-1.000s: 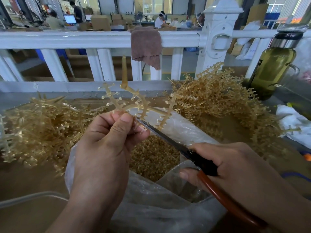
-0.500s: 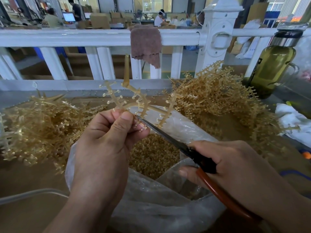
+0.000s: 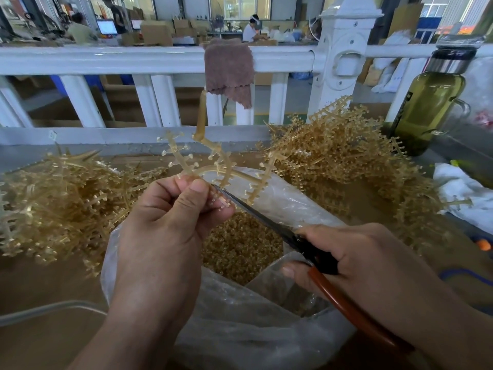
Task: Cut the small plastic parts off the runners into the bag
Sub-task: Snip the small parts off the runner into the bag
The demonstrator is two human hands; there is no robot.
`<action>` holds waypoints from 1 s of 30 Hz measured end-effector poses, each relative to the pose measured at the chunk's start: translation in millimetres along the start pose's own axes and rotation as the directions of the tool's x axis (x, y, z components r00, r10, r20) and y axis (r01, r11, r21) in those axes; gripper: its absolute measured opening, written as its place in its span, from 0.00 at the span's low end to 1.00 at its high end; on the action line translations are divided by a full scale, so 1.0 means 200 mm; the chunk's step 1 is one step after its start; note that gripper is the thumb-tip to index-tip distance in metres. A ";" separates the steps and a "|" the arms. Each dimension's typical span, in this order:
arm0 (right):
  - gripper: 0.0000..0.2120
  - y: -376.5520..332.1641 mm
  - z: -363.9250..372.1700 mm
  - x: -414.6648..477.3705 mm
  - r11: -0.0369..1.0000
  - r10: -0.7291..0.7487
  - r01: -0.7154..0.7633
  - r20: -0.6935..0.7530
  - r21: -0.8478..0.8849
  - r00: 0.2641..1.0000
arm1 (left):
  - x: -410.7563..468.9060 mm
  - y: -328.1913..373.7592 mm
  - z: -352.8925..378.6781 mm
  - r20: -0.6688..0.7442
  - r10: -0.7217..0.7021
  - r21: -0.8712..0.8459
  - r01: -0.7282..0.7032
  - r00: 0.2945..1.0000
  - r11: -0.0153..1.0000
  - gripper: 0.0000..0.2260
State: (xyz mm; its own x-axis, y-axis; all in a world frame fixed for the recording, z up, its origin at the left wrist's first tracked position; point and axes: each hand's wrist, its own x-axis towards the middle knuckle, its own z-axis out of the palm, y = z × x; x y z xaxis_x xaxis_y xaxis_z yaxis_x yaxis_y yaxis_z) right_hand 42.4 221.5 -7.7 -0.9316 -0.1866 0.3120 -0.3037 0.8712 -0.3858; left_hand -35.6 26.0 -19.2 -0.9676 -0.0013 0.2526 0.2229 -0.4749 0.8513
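My left hand [image 3: 170, 225] pinches a translucent amber runner [image 3: 213, 158] above the open clear plastic bag [image 3: 240, 329]; its branches with small parts fan up and to the right. My right hand [image 3: 357, 265] grips scissors [image 3: 266, 222] with red-brown handles. The blades reach up-left and their tip lies against the runner branch right beside my left thumb. A heap of small amber cut parts [image 3: 240, 247] lies inside the bag below the blades.
Piles of amber runners lie left [image 3: 53, 204] and right [image 3: 346, 161] of the bag. A white railing [image 3: 133, 60] with a brown cloth [image 3: 229, 70] stands behind. A green bottle [image 3: 426, 108] stands far right, white cloth [image 3: 464, 193] below it.
The runner and the scissors stay almost where they were. The blade tip sits a little closer against the branch at my left thumb; the view has shifted slightly.
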 end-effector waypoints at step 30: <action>0.13 0.00 0.01 -0.01 1.000 0.014 -0.014 -0.002 -0.011 1.000 | 0.00 0.00 0.00 0.034 -0.006 0.027 0.005 0.999 1.000 0.07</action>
State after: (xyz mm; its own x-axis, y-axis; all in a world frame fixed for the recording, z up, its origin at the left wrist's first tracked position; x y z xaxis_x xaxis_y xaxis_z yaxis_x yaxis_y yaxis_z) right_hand 43.1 221.3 -10.0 -0.9354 -0.1729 0.3085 -0.2880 0.8785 -0.3811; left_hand -35.7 26.7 -18.9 -0.9643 0.0313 0.2629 0.2211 -0.4507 0.8648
